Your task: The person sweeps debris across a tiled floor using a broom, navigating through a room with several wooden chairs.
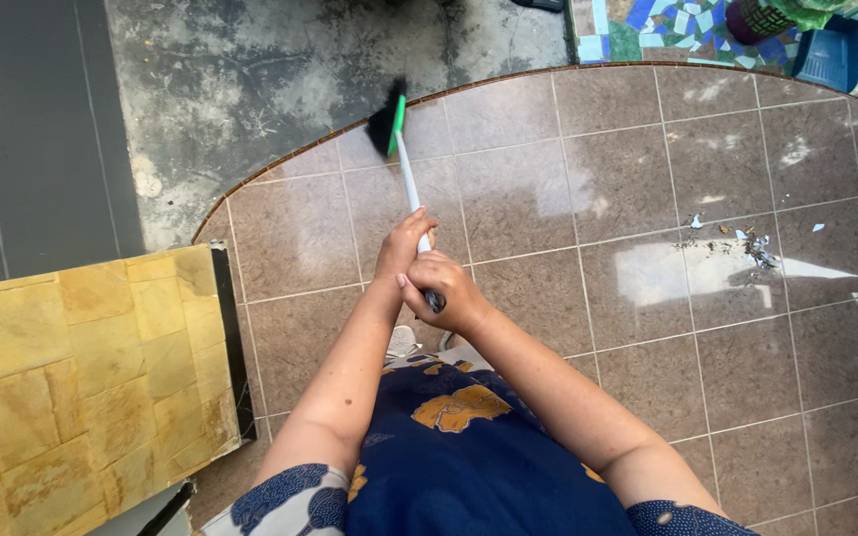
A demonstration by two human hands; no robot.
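Head view, looking straight down. Left hand [404,246] wrapped around the thin white metal handle of a broom [410,179], the higher of the two grips along the shaft. Right hand [447,290] closed just below it around the dark end of the same handle, knuckles up, touching the left hand. Both forearms stretched forward from a dark blue patterned garment [449,452] with orange and white shapes.

Broom handle angled up and slightly left from the hands, ending in a green-backed head with black bristles [387,121]. Bristles set on the floor right at the curved reddish edge [350,129] where the glossy brown square floor tiles [548,199] meet the rough grey stained concrete [280,79].

Small scatter of pale scraps and dark debris [747,243] on the brown tiles to the right, well apart from the broom head. Yellow stone-clad block with a dark edge [91,377] at lower left, beside the left arm. Blue plastic dustpan [831,55] at top right on a strip of blue, green and white mosaic paving [647,25].
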